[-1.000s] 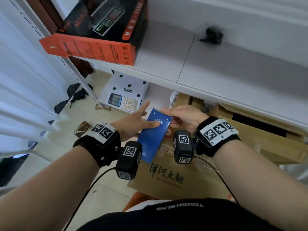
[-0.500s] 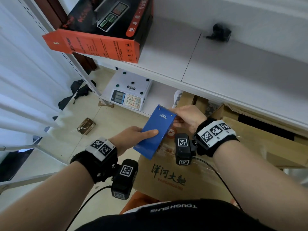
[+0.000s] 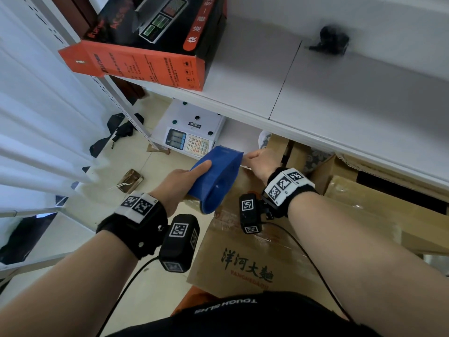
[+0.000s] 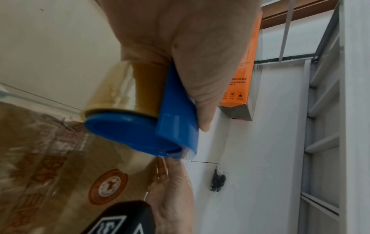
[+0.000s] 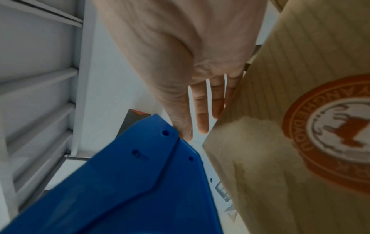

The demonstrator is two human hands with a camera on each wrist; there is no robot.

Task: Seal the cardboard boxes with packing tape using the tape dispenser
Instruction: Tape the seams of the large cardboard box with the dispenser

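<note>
Beside white shelving (image 3: 340, 113), left grip (image 3: 181, 182) clasps the blue tape dispenser (image 3: 216, 178); right grip (image 3: 261, 161) lies spread on the cardboard box (image 3: 245, 261).

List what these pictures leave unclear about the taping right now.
- Right hand fingertips: in the head view they drop behind the cardboard box; in the right wrist view the box edge covers some.
- Tape end: no view shows whether it sticks to the box; the blue tape dispenser covers it.
- Dispenser blade: hidden under its body in all views.
- Left hand fingers: behind the dispenser in the head view.
- Box seam: blurred in the left wrist view.
</note>
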